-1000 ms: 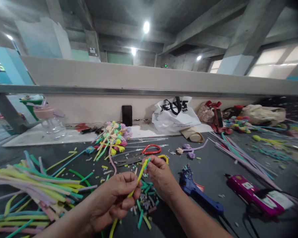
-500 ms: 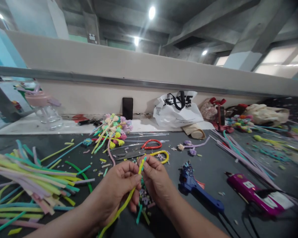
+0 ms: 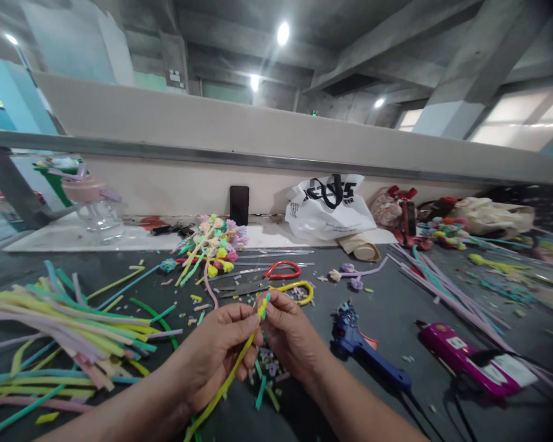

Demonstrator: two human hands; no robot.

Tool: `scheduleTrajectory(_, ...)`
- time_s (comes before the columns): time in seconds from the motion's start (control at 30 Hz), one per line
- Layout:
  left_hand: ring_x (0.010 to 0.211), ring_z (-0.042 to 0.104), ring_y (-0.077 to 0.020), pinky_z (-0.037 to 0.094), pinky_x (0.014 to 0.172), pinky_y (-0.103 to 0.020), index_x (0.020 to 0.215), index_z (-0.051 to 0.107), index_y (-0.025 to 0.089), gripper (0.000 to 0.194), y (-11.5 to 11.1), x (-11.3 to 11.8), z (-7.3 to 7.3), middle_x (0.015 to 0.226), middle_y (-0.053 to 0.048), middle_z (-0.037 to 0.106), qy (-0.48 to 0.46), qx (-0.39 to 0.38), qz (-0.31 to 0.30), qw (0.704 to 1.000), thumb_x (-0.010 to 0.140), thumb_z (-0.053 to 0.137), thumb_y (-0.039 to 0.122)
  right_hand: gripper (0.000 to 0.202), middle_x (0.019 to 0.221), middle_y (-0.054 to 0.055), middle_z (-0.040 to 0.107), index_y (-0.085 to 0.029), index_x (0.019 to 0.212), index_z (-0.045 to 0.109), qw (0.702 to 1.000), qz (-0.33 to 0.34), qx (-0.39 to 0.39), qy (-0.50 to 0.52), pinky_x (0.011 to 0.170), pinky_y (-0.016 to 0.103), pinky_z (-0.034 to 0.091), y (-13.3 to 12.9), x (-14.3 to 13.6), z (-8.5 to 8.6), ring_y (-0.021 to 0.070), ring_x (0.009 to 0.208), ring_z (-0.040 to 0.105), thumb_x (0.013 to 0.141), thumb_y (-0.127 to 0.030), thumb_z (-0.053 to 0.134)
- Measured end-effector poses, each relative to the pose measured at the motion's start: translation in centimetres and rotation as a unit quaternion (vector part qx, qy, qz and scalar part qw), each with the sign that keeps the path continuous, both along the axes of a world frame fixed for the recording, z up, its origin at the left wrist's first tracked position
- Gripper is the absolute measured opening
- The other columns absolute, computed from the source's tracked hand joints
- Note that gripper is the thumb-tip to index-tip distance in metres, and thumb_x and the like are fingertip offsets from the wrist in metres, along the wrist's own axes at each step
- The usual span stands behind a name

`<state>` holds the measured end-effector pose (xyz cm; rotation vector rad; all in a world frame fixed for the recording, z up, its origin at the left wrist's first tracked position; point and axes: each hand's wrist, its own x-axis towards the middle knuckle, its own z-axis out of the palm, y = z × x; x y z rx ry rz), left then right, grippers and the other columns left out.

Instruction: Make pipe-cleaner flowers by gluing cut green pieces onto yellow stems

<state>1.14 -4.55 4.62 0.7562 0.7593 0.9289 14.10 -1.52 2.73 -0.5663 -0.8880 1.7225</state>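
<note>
A long yellow fuzzy stem [image 3: 228, 383] runs up from the bottom edge to a small twisted yellow tip with a bit of teal. Around the stem just below that tip, my left hand [image 3: 225, 344] is closed. My right hand [image 3: 288, 328] pinches the tip from the other side, its fingers touching those of my left hand. Scissors [image 3: 283, 270] with one red and one yellow handle lie open just beyond the hands. Small cut scraps [image 3: 270, 365] are scattered on the dark table beneath.
Many coloured stems [image 3: 69, 331] are piled on the left. A blue glue gun [image 3: 368, 353] and a magenta one [image 3: 470, 356] lie on the right. Behind are a clear bottle [image 3: 94, 212], a flower bunch [image 3: 216, 242], a phone [image 3: 239, 204] and a white bag [image 3: 329, 209].
The yellow tip between my fingers now looks more bunched and folded. Both hands stay nearly in place, while the view has shifted slightly.
</note>
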Motion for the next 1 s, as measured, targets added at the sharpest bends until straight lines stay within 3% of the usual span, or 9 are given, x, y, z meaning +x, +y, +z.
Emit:
scheduleTrajectory(0.17,0.035,0.04,-0.0024,0.028,0.031,-0.013,0.065,0.05,0.014,0.017,-0.1,0.1,-0.2,0.056,0.003,0.051,-0.003,0.0,0.006,1.0,0.073,0.059,0.026,0.018,0.065,-0.005,0.052,-0.02,0.068,0.06,1.0,0.0,0.001,-0.004,0.058,0.021,0.037,-0.1,-0.3,-0.5,0.0085,0.057,0.045,0.059,-0.026,0.074)
scheduleTrajectory(0.33,0.035,0.04,-0.0009,0.029,0.031,-0.011,0.065,0.051,0.014,0.014,0.4,-1.0,1.3,0.056,0.004,0.05,0.018,-0.065,0.006,0.998,0.072,0.06,0.022,0.02,0.071,-0.002,0.054,-0.02,0.087,0.063,0.996,0.008,0.049,-0.081,0.061,0.021,0.038,1.2,0.8,-0.3,0.0081,0.06,0.046,0.07,-0.03,0.066)
scheduleTrajectory(0.4,0.037,0.042,-0.0009,0.03,0.032,-0.011,0.066,0.052,0.014,0.013,0.8,-1.6,1.5,0.058,0.004,0.051,0.019,-0.072,-0.002,0.997,0.073,0.059,0.022,0.024,0.075,-0.002,0.055,-0.02,0.096,0.061,0.988,-0.052,0.086,-0.116,0.06,0.02,0.037,2.0,1.7,-0.2,0.0074,0.06,0.046,0.074,-0.03,0.063)
scheduleTrajectory(0.5,0.039,0.043,-0.0008,0.031,0.033,-0.01,0.069,0.052,0.014,0.011,1.8,-2.2,0.4,0.06,0.004,0.051,0.013,-0.069,-0.003,0.998,0.074,0.059,0.021,0.02,0.074,-0.002,0.054,-0.021,0.095,0.057,0.963,-0.174,0.133,-0.159,0.057,0.02,0.036,3.0,2.8,-0.2,0.0082,0.061,0.045,0.076,-0.029,0.06)
scheduleTrajectory(0.6,0.039,0.044,-0.001,0.031,0.033,-0.01,0.068,0.051,0.014,0.013,2.8,-2.2,-1.3,0.06,0.004,0.05,0.009,-0.049,-0.008,0.999,0.072,0.06,0.021,0.009,0.065,-0.004,0.05,-0.021,0.084,0.054,0.921,-0.255,0.192,-0.226,0.052,0.021,0.034,2.9,3.1,0.3,0.0085,0.055,0.042,0.08,-0.029,0.054)
scheduleTrajectory(0.73,0.038,0.042,-0.0024,0.031,0.032,-0.011,0.067,0.049,0.015,0.016,2.8,-1.9,-2.7,0.057,0.004,0.05,-0.006,0.007,-0.036,0.999,0.073,0.061,0.025,0.027,0.054,-0.005,0.042,-0.019,0.062,0.048,0.843,-0.255,0.291,-0.374,0.049,0.022,0.032,0.5,2.6,3.5,0.0085,0.049,0.038,0.086,-0.03,0.046)
scheduleTrajectory(0.83,0.037,0.041,-0.0033,0.032,0.032,-0.013,0.066,0.049,0.015,0.019,2.1,-1.6,-3.2,0.054,0.004,0.049,-0.013,0.028,-0.064,0.997,0.074,0.059,0.028,0.007,0.064,-0.002,0.051,-0.021,0.084,0.055,0.777,-0.25,0.34,-0.468,0.055,0.024,0.037,-2.0,3.2,7.2,0.0115,0.057,0.046,0.083,-0.025,0.05)
scheduleTrajectory(0.9,0.037,0.042,-0.0035,0.033,0.031,-0.013,0.067,0.049,0.015,0.019,1.7,-1.5,-3.5,0.056,0.003,0.051,-0.019,0.029,-0.072,0.997,0.075,0.059,0.029,0.019,0.075,0.001,0.056,-0.023,0.099,0.054,0.736,-0.268,0.353,-0.511,0.059,0.026,0.04,-3.1,4.8,9.1,0.014,0.065,0.052,0.08,-0.023,0.053)
scheduleTrajectory(1.0,0.038,0.043,-0.0036,0.035,0.032,-0.014,0.069,0.048,0.015,0.018,1.4,-1.4,-3.6,0.061,0.003,0.052,-0.024,0.014,-0.076,0.997,0.075,0.058,0.029,0.015,0.08,0.003,0.059,-0.022,0.094,0.056,0.651,-0.315,0.327,-0.608,0.061,0.027,0.042,-3.8,8.9,9.2,0.0158,0.07,0.055,0.079,-0.025,0.052)
